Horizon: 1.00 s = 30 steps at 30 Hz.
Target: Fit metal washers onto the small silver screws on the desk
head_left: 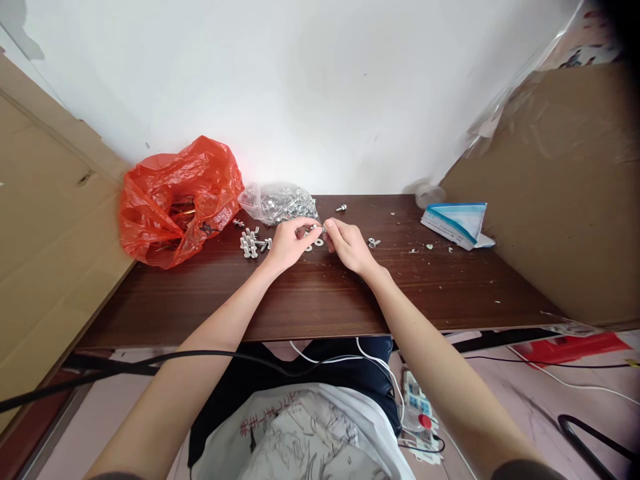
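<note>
My left hand (291, 244) and my right hand (349, 245) meet over the table, thumbs and fingers pinched together. Between the fingertips is a small silver metal fastener (324, 229), partly hidden, so its exact kind is unclear. Flat washers (319, 243) lie on the wood just below the fingers. To the left of my left hand, a cluster of bolts (249, 243) stands and lies together. A clear plastic bag of metal hardware (285, 203) sits behind my left hand. Right of my right hand lies a loose bolt with a washer (373, 243), and another bolt (341, 208) rests farther back.
A red plastic bag (180, 200) with copper-coloured pieces stands at the back left. A blue and white packet (455, 223) and a clear round container (430, 195) are on the right. Cardboard panels (545, 193) flank the brown table (200, 300). A black cable (200, 355) crosses in front.
</note>
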### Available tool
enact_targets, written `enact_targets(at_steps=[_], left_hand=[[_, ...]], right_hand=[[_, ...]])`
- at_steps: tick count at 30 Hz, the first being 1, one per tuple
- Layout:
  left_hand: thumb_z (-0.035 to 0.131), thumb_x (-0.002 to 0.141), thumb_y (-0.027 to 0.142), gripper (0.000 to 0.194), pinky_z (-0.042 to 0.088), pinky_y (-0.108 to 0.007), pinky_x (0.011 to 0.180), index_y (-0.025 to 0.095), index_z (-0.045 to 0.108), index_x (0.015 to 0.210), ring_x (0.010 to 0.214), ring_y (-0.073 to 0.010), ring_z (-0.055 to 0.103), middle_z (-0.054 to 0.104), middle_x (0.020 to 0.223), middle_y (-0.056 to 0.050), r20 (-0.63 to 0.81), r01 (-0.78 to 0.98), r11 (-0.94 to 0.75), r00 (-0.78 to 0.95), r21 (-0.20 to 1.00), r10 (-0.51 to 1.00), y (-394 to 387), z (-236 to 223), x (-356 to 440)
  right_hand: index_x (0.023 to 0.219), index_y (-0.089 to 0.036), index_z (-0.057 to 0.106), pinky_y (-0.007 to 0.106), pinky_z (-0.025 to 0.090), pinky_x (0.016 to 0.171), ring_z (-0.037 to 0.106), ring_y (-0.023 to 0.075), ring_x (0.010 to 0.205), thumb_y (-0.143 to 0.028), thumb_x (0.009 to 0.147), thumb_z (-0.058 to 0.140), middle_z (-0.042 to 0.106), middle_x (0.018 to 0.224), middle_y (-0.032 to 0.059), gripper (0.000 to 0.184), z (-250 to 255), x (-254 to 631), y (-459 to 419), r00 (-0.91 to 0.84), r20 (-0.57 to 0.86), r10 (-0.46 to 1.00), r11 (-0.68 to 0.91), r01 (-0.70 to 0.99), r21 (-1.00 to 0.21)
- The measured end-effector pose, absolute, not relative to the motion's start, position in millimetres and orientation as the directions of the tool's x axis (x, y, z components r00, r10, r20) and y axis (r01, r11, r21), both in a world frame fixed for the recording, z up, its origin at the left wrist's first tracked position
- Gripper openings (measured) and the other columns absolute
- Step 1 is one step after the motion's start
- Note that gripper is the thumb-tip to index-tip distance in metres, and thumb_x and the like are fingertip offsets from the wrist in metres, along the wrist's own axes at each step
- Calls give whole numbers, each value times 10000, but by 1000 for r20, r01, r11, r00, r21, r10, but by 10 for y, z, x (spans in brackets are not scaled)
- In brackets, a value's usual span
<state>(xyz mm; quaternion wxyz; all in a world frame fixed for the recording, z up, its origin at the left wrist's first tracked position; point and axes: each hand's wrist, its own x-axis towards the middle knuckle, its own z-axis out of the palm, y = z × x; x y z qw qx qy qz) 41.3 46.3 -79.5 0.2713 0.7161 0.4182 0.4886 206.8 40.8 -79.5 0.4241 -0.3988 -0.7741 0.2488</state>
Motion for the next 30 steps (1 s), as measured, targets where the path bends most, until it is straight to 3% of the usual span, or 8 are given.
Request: enact_targets(at_steps=[7,17,26,30], left_hand=[[631,780,333,246,462,-272,658,132,705,899,690,-150,600,697,778,-59,449,281,-469,133,838,883,482,-812,406],[621,798,364,249,478,-276,668,132,691,854,706,-157,607,692,767,-58,453,280,-486,178,828,874,466,-811,409],[610,799,367,256,473,-268,675,129,687,853,685,-142,595,687,763,-54,435,243,-465,170,851,884,470,-819,419],[610,802,374,259,460,-265,658,133,688,855,685,-143,584,684,768,-55,454,268,-491,190,829,871,464,-810,416]], right_hand=[[812,-238,391,299,367,661,493,177,603,-460,992,301,525,638,-18,300,-801,2089,400,-379,436,816,573,439,-692],[663,-231,370,290,360,626,460,155,578,-523,991,241,480,585,-6,457,-796,2063,403,-365,466,806,591,449,-670],[803,-236,413,288,350,611,488,172,555,-462,990,297,525,612,-13,315,-791,2083,390,-328,451,830,557,525,-644],[749,-237,392,289,351,602,480,169,549,-476,990,278,507,589,-9,358,-797,2082,400,-329,465,822,569,530,-629]])
